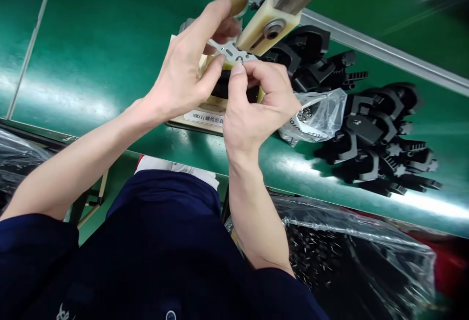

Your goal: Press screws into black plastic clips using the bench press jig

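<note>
Touching metal plate (230,52), both hands (183,71) (256,107)

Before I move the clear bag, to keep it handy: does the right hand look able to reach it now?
Probably yes: the clear bag lies just beside the right hand, with nothing visible between them. The fingers are at the metal plate, though, and would likely need to leave it first.
</note>
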`<action>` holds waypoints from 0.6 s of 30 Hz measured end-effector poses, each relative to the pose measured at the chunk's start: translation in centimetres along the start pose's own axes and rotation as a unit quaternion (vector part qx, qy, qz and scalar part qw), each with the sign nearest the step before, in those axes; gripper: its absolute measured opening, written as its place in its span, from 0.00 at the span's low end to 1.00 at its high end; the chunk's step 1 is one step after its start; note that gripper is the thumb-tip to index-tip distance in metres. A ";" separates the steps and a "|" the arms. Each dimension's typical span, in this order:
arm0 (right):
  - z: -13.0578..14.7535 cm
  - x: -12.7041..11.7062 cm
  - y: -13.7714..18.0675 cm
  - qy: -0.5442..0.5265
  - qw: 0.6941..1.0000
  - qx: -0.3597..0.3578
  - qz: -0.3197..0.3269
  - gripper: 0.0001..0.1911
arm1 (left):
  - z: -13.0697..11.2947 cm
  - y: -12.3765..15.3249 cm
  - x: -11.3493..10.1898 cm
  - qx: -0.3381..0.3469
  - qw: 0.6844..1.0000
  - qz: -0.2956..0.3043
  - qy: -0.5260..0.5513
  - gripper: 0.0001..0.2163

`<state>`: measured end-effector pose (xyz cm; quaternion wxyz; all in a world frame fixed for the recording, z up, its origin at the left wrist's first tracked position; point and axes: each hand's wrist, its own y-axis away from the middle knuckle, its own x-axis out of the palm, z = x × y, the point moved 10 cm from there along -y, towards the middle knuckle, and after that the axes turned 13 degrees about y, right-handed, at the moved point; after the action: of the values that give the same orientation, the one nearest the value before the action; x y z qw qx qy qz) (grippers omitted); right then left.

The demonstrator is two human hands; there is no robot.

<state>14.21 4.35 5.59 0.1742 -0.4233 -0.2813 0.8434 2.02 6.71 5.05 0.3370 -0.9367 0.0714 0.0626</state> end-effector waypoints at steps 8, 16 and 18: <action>-0.1 0.2 -0.2 0.034 0.999 0.009 -0.041 0.07 | -0.3 -0.9 1.4 -0.037 0.997 0.025 0.059 0.25; -0.4 0.0 0.1 0.035 0.998 0.026 -0.041 0.11 | 1.3 -1.5 1.3 -0.112 0.991 0.013 0.065 0.28; -0.4 0.0 0.3 0.026 0.999 0.006 -0.041 0.13 | 1.3 -1.4 1.3 -0.105 0.991 0.015 0.078 0.28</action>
<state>14.52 4.21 5.19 0.2187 -0.4324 -0.2887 0.8258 3.49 8.50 4.67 0.2289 -0.9678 0.1047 0.0013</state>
